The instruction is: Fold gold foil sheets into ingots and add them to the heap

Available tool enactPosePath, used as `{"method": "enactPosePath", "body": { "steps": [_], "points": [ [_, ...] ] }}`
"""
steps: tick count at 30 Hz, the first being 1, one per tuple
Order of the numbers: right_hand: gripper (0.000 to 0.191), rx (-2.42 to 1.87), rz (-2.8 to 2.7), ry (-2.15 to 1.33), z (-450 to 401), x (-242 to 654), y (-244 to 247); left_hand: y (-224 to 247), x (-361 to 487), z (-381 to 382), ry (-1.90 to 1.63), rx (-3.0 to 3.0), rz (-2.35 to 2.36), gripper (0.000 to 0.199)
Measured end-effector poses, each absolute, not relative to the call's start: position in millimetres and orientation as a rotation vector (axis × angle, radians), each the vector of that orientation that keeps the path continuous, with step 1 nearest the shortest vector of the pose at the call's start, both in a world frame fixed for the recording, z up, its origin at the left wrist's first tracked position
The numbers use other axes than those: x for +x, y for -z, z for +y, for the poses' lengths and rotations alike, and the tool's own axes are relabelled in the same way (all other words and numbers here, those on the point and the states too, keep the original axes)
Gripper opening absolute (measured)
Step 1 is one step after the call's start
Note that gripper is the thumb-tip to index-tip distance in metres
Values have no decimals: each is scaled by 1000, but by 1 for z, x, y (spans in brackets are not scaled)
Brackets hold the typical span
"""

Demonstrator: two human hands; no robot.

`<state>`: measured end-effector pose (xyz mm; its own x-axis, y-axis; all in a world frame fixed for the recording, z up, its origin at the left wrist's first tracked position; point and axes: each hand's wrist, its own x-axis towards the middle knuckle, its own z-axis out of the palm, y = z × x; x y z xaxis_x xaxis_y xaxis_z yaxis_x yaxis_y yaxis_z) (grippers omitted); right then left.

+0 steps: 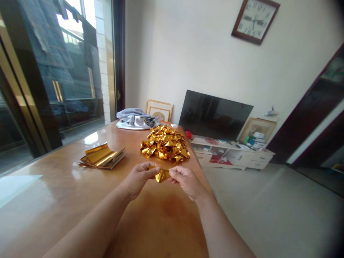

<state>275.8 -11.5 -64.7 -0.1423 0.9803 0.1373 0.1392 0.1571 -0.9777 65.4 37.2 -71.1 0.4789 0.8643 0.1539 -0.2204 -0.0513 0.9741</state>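
A small folded piece of gold foil paper (pixel 162 176) is stretched between my two hands above the table. My left hand (pixel 141 178) pinches its left end between thumb and fingers, and my right hand (pixel 186 181) pinches the right end. Just beyond them lies a heap of folded gold foil pieces (pixel 166 143) on the wooden table (pixel 150 222). To the left of my hands rests a loose stack of gold foil sheets (pixel 103 157), its top sheet curling up.
Folded grey clothing (pixel 135 120) and picture frames (pixel 159 110) are at the table's far end. Beyond stand a television (pixel 215 114) and a low white cabinet (pixel 233 156). The table's right edge runs close beside my right arm. A pale sheet (pixel 16 186) lies at the left.
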Motion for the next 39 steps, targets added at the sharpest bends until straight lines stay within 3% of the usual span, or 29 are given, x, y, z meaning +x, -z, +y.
{"method": "enactPosePath", "body": {
  "steps": [15, 27, 39],
  "points": [
    [39, -1076, -1463, -1159, -10, 281, 67, 72, 64, 39, -992, 1221, 650, 35],
    [29, -1141, -1499, -965, -9, 274, 68, 64, 70, 28, -1028, 1420, 758, 28],
    [28, -1101, -1543, -1024, -11, 267, 67, 76, 70, 33, -994, 1294, 679, 26]
  ]
}}
